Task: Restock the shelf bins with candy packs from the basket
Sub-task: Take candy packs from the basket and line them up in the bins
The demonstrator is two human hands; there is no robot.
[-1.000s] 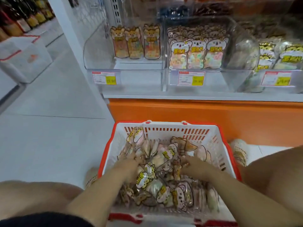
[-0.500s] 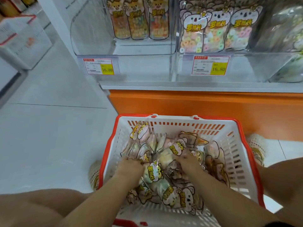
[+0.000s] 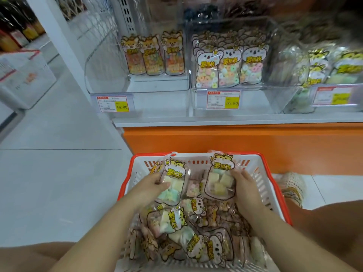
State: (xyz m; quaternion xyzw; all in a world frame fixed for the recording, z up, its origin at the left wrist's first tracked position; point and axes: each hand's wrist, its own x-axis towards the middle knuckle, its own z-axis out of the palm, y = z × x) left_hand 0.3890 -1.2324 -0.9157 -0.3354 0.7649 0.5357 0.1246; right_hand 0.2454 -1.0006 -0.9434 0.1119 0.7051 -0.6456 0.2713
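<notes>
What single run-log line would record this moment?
step: pick packs | left hand: grips left pack | right hand: grips right pack | both packs over basket | bins: part-stocked

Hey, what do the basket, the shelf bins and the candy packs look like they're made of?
Basket: likely moulded plastic, with white slotted walls and a glossy red rim. Shelf bins: clear rigid plastic, probably acrylic; contents show through and the edges catch light. Candy packs: thin glossy plastic film, with printed tops, clear windows and crinkle glare.
</notes>
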